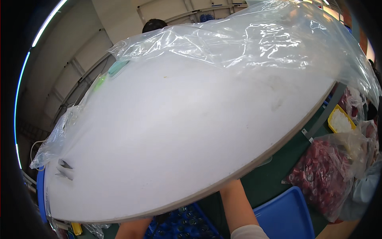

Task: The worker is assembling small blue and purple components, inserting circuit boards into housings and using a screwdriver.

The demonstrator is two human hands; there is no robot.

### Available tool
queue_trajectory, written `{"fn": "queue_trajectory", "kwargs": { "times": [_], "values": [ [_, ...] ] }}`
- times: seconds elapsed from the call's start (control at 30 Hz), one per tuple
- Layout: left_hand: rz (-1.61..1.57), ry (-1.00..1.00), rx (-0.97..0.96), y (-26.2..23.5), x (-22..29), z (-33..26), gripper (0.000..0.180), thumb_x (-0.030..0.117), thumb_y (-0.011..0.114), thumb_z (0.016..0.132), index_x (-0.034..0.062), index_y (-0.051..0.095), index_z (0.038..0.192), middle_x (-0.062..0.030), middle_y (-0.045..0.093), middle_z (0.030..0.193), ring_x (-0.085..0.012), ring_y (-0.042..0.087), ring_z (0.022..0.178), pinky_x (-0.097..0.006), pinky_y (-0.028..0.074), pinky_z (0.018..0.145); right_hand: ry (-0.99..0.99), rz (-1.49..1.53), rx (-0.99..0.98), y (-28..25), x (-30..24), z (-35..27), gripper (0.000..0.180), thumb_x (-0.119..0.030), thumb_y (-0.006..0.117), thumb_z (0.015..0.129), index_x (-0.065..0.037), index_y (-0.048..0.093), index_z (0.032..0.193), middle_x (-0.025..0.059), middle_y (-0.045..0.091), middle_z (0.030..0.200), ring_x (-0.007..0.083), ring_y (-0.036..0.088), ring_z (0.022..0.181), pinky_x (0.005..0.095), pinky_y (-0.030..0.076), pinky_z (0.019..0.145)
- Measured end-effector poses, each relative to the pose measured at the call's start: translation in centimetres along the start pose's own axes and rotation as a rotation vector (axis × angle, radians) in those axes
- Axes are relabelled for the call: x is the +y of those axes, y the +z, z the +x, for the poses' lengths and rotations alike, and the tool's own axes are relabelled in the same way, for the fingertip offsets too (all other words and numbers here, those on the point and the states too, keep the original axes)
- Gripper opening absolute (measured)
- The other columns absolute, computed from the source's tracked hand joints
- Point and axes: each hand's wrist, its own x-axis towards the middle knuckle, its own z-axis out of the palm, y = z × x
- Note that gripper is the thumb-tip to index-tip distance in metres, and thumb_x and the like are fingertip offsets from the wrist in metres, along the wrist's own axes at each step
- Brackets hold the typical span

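Two forearms under a lifted white board

Both forearms reached up beneath the big white board (171, 139); the hands were hidden behind it, their grip impossible to tell. Clear plastic sheet (254, 40) draped its far edge. Judged mid-carry, needing steady support. Blue bin (284, 215) sat near right.

White table (171, 131) (scuffed) bears clear plastic sheet (254, 40).

Brightly, evenly lit from a ceiling strip (43, 28) at upper left, glare on the plastic sheet (258, 36), heavy fisheye bending and dark corners.
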Motion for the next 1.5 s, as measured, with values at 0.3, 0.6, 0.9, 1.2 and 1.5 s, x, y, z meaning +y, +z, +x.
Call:
{"fn": "queue_trajectory", "kwargs": {
  "times": [0.3, 0.6, 0.9, 1.2, 1.5],
  "values": [
    [0.061, 0.063, 0.021, 1.8, -0.9, -4.9, 0.027, 0.015, 0.059, 0.078, 0.0043, 0.05, 0.102, -0.0131, 0.053, 0.09, -0.0277, 0.052, 0.085, -0.04, 0.043, 0.071, 0.011, -0.054, -0.119, -7.7, 3.0, -6.1, 0.016, -0.008, 0.056, 0.078, 0.0, 0.058, 0.092, 0.0155, 0.06, 0.084, 0.0288, 0.057, 0.08, 0.0376, 0.045, 0.072],
    [0.141, 0.187, 0.015, 3.2, 1.7, -8.6, 0.031, 0.014, 0.06, 0.077, 0.0044, 0.05, 0.104, -0.0147, 0.053, 0.093, -0.0299, 0.052, 0.089, -0.042, 0.043, 0.074, 0.021, -0.135, -0.17, -11.0, 4.4, -5.0, 0.016, -0.008, 0.056, 0.077, 0.0, 0.059, 0.091, 0.0153, 0.059, 0.085, 0.0286, 0.057, 0.079, 0.0374, 0.046, 0.071],
    [0.275, 0.203, -0.018, 0.7, 6.5, -16.0, 0.034, 0.014, 0.062, 0.076, 0.0044, 0.05, 0.107, -0.0164, 0.053, 0.096, -0.0321, 0.052, 0.094, -0.043, 0.043, 0.076, 0.105, -0.091, -0.277, -6.9, 0.6, 4.4, 0.015, -0.004, 0.057, 0.075, -0.001, 0.06, 0.09, 0.0154, 0.059, 0.088, 0.0277, 0.058, 0.076, 0.0356, 0.047, 0.068],
    [0.131, 0.193, -0.338, -8.7, 20.4, -26.3, 0.04, 0.008, 0.067, 0.07, 0.004, 0.05, 0.107, -0.0183, 0.043, 0.115, -0.0388, 0.04, 0.109, -0.045, 0.034, 0.093, 0.429, 0.514, -0.133, -12.8, -9.1, 6.4, 0.027, 0.015, 0.046, 0.076, 0.006, 0.059, 0.098, 0.0144, 0.056, 0.11, 0.0204, 0.062, 0.092, 0.0251, 0.052, 0.076],
    [0.08, 0.121, -0.167, -23.7, 23.8, -38.2, 0.026, 0.0, 0.06, 0.064, 0.0002, 0.056, 0.089, -0.0211, 0.05, 0.109, -0.0361, 0.047, 0.107, -0.047, 0.037, 0.092, 0.567, 0.502, -0.226, -13.3, -17.1, 5.7, 0.012, -0.001, 0.054, 0.086, 0.005, 0.06, 0.095, 0.0116, 0.064, 0.083, 0.0148, 0.062, 0.067, 0.0226, 0.049, 0.057]
  ]
}}
